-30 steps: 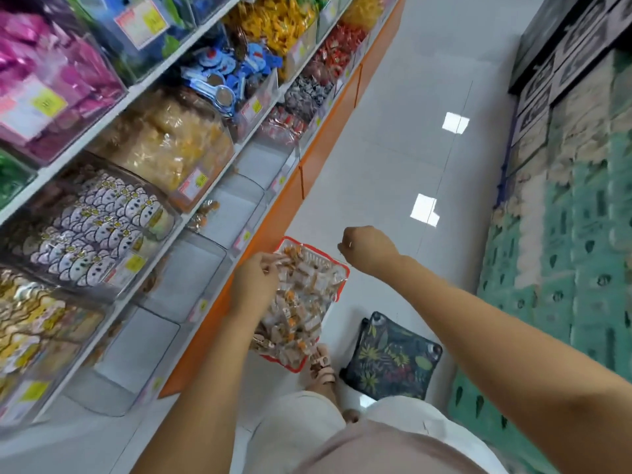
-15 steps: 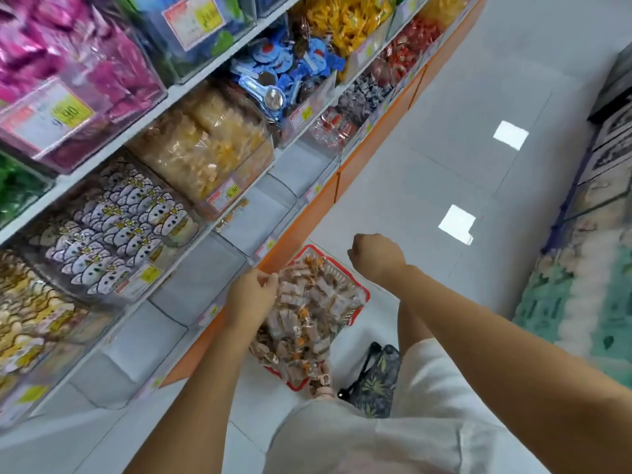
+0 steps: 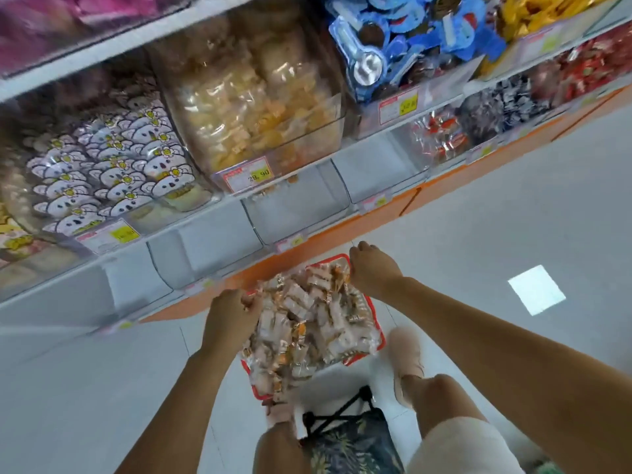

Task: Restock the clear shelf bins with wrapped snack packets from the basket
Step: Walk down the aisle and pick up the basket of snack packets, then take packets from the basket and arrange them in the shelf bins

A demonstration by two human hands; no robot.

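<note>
Down low, in front of the orange shelf base [image 3: 444, 186], sits one red basket [image 3: 325, 261] heaped with wrapped packets [image 3: 307, 319]; whether it rests on the floor [image 3: 513, 217] or is lifted I cannot tell. Two bare arms reach to it. The left grip [image 3: 231, 314] is at the basket's left edge, fingers curled round packets at the side of the heap. The right grip [image 3: 371, 268] is at the far right corner with its fingers curled, but I cannot tell if it grasps the rim. Just above, the lowest shelf carries four clear bins [image 3: 290, 213] in a row, then three more with red and dark sweets [image 3: 441, 138]. The next shelf up shows four filled bins: koala packs [image 3: 113, 172], yellow snacks [image 3: 260, 107], blue packs [image 3: 410, 46] and gold ones [image 3: 547, 15]. One patterned bag [image 3: 352, 446] lies between two feet [image 3: 405, 360].
</note>
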